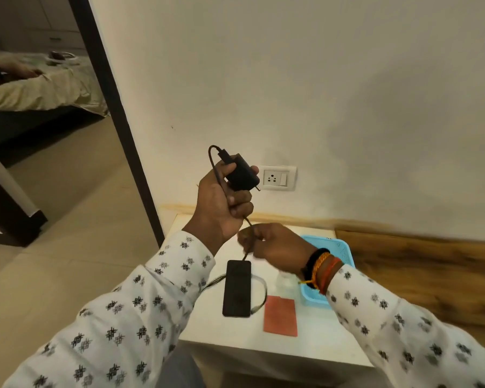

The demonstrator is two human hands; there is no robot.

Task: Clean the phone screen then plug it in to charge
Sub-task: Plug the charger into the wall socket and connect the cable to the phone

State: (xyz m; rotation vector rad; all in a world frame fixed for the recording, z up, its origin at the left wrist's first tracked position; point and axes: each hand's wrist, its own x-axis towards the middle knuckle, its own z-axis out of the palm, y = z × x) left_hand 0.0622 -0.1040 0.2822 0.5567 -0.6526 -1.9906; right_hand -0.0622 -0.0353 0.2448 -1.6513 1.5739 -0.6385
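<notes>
Your left hand [221,203] is raised above the table's far left corner, fingers wrapped around a black charger adapter [240,175]. Its round metal pins point right, toward the white wall socket [276,178], and stop just short of it without touching. The black cable [214,163] loops out of the adapter's top, runs down through your left fist and comes out below it.

Your right hand [272,243] sits just beneath the left, thumb and fingers pinched on that same cable where it drops toward the table. That wrist carries a stack of black, orange and red thread bands [321,268].

The phone [237,288] lies flat on the pale table [305,348], dark screen up, roughly midway between the left and right edges, its long side running from the near edge toward the wall. The cable reaches down to the phone's far end; whether it is seated in a port there is hard to tell, since the picture is blurred by motion at that spot. A loop of cable also curves around the phone's right side, ending in a small connector near its near right corner.

Just right of the phone, nearer the front edge, lies a flat reddish-orange cloth [280,316]. A light blue plastic basket [339,247] stands at the table's far right corner, partly hidden by your right forearm.
</notes>
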